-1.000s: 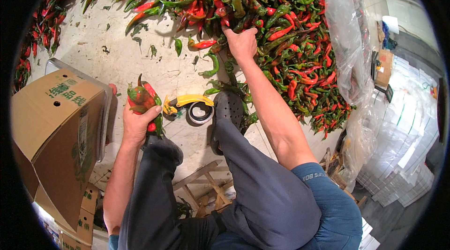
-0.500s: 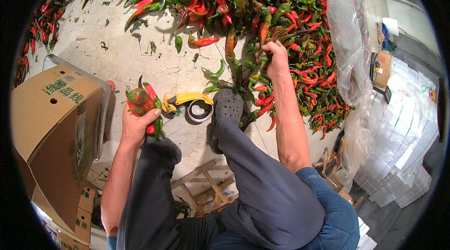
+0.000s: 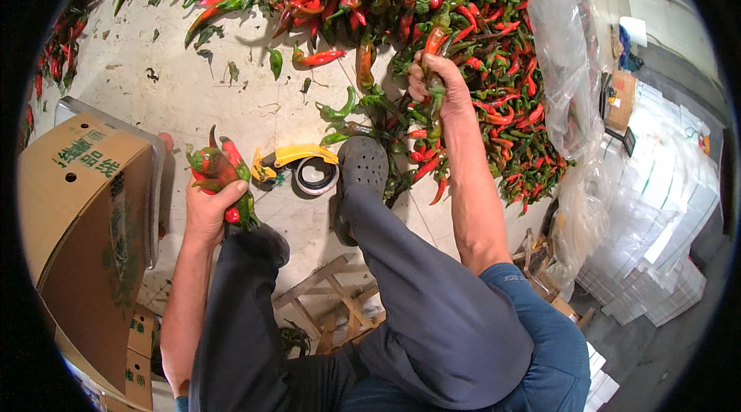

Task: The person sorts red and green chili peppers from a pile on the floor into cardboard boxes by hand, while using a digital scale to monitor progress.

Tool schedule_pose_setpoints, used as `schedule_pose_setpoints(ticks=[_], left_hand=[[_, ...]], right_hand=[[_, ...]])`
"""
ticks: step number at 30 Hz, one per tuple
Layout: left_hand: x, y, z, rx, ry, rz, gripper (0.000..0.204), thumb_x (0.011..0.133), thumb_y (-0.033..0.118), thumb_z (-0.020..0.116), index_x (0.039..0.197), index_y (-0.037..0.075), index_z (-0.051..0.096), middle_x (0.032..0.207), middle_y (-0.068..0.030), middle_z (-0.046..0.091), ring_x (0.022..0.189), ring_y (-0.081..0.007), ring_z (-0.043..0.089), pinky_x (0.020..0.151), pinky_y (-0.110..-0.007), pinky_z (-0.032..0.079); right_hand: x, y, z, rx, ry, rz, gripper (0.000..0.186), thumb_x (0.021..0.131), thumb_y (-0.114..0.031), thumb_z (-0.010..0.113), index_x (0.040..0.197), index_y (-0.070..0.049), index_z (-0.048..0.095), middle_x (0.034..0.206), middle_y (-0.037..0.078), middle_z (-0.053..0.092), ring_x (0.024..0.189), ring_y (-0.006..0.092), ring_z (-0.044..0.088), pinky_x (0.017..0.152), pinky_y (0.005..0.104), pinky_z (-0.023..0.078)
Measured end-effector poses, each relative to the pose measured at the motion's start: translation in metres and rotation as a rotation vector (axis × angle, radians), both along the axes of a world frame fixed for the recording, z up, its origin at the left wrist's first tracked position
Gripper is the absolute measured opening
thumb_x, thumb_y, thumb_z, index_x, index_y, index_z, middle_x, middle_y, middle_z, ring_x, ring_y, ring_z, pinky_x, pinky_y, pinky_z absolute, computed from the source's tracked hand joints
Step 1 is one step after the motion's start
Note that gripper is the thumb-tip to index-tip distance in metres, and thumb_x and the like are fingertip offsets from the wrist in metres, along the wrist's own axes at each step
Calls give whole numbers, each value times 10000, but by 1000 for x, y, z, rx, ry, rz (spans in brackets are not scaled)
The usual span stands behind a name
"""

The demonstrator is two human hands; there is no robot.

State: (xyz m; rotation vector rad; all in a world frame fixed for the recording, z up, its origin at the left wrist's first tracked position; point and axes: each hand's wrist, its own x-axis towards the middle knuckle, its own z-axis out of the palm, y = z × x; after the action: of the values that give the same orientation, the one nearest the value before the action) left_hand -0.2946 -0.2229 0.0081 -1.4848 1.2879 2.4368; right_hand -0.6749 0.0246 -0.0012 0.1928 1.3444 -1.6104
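My left hand [image 3: 207, 207] is closed around a bunch of red and green chili peppers [image 3: 213, 164], held above my left shoe beside the cardboard box. Over the near edge of a large pile of red and green peppers [image 3: 502, 91], my right hand [image 3: 444, 81] is closed with its fingers curled round a long red-green chili pepper [image 3: 437, 35]. The pepper's red part sticks out beyond the fist and a greenish part shows below it. Whether more peppers are in that fist is hidden. Loose peppers lie around it, among them a curved green pepper [image 3: 338, 106].
A yellow tape dispenser [image 3: 296, 155] with its roll lies on the pale floor beside my dark clog [image 3: 364, 166]. An open cardboard box [image 3: 86, 161] stands at the left. Clear plastic sheeting [image 3: 557, 57] borders the pile on the right. A wooden frame [image 3: 332, 296] lies beneath my legs.
My right hand has turned and closed around a pepper, shifting slightly away from me. My left hand keeps its bunch. The whole view has shifted a little.
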Motion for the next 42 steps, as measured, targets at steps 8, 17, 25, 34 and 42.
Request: schedule_pose_setpoints(ticks=[8,17,25,34,42], left_hand=[[-6,-1,8,30,-11,-2,505,775,16,787,1228,12,564,1081,-39,633,952,-136,616,864,-309,518],[0,-2,5,-5,33,8,470,770,40,795,1190,33,585,1047,-28,639,930,-134,616,843,-310,517],[14,-8,-1,2,28,-8,571,773,62,780,1287,12,536,1068,-50,627,939,-153,621,858,-324,525],[9,-11,5,26,38,9,487,760,58,793,1196,36,576,1029,-37,640,909,-145,621,829,-321,525],[5,-9,11,39,40,47,431,764,43,787,1152,40,599,1013,-31,642,895,-144,619,810,-325,525]], right_hand=[[33,-67,8,977,1059,673,467,763,-271,740,1088,26,585,947,232,705,933,362,701,826,461,546],[40,-89,-27,1136,1017,703,493,733,-257,749,1082,42,572,968,282,706,942,442,692,828,497,554],[9,-12,21,481,474,527,444,732,-164,773,1119,13,646,928,36,685,837,107,631,767,292,518],[41,-98,24,602,1003,1157,661,738,-204,766,1335,-23,548,1038,180,724,929,293,703,853,393,539],[69,-143,-31,824,1168,1236,458,742,-237,701,1093,13,546,984,274,686,969,436,661,848,510,524]])
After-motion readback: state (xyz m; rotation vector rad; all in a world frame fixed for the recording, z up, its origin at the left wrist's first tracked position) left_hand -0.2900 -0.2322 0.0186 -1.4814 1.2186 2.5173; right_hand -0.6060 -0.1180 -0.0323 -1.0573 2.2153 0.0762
